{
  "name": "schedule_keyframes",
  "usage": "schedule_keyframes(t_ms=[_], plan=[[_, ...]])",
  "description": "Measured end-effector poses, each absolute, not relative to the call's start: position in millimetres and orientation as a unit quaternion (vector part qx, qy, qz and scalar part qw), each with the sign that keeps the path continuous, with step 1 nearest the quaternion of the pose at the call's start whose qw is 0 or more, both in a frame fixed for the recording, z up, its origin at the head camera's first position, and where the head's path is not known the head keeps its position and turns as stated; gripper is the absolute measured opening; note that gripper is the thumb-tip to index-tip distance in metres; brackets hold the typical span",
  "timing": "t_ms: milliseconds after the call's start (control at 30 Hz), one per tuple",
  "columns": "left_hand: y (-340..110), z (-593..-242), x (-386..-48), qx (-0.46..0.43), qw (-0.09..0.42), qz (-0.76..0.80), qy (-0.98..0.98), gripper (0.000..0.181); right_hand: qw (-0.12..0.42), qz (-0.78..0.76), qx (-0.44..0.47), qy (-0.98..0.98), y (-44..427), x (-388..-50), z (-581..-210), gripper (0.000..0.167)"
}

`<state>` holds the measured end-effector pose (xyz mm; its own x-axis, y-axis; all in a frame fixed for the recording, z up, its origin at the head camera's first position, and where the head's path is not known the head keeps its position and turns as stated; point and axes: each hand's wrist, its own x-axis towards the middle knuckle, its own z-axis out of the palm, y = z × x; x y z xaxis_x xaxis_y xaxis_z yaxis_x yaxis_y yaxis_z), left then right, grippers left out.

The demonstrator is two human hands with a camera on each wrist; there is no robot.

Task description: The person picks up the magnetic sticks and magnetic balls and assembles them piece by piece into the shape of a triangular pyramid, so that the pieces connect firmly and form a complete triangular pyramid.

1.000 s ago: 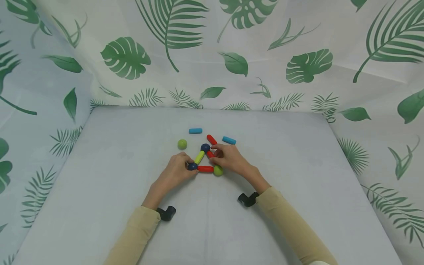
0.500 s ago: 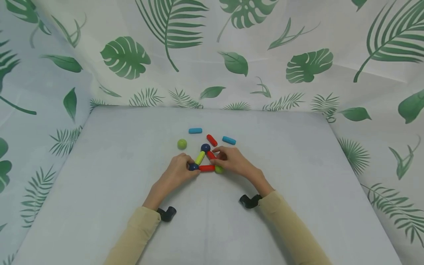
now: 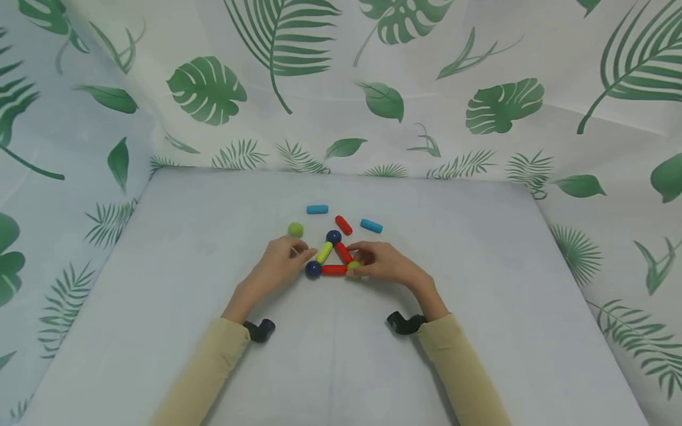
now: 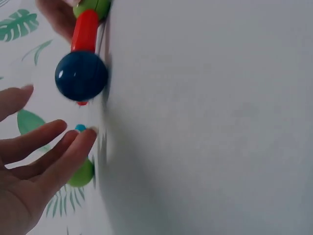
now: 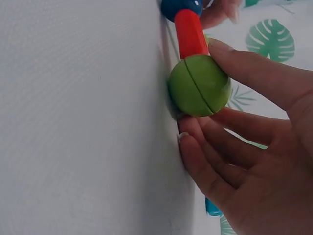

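On the white table, two dark blue balls, a lime-green ball [image 5: 198,85] and three short sticks form a flat triangle. A red stick [image 3: 334,270] spans its near side, another red stick [image 3: 343,252] its right side, a yellow-green stick [image 3: 324,252] its left. One blue ball [image 3: 313,269] marks the near left corner, the other blue ball [image 3: 333,236] the far one. My right hand [image 3: 391,263] holds the green corner ball between thumb and fingers. Just left of the triangle is my left hand [image 3: 274,266], fingers apart and holding nothing; the left wrist view shows a gap to the near blue ball.
Behind the triangle lie a loose green ball [image 3: 295,229], a light blue stick [image 3: 317,209], a loose red stick [image 3: 343,225] and a second light blue stick [image 3: 371,226]. A leaf-printed cloth [image 3: 319,106] rises behind the white table [image 3: 330,367].
My left hand has let go of the near left blue ball and drawn slightly back to the left. My right hand has shifted lower onto the green ball.
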<state>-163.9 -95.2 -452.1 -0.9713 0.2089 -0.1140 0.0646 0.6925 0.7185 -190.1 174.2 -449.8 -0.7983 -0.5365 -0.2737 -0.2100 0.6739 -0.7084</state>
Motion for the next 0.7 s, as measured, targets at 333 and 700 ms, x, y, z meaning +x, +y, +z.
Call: schedule_keyframes(t_ms=[333,700], plan=[[-104,-450,-194,0.056,-0.01,0.366,0.929,0.028,0.234,-0.366,-0.209,0.876,179,-189,-452,0.055],[-100,-453,-212,0.043,0.026,0.349,0.936,0.052,0.238,-0.367,-0.209,0.875,180,-190,-454,0.054]])
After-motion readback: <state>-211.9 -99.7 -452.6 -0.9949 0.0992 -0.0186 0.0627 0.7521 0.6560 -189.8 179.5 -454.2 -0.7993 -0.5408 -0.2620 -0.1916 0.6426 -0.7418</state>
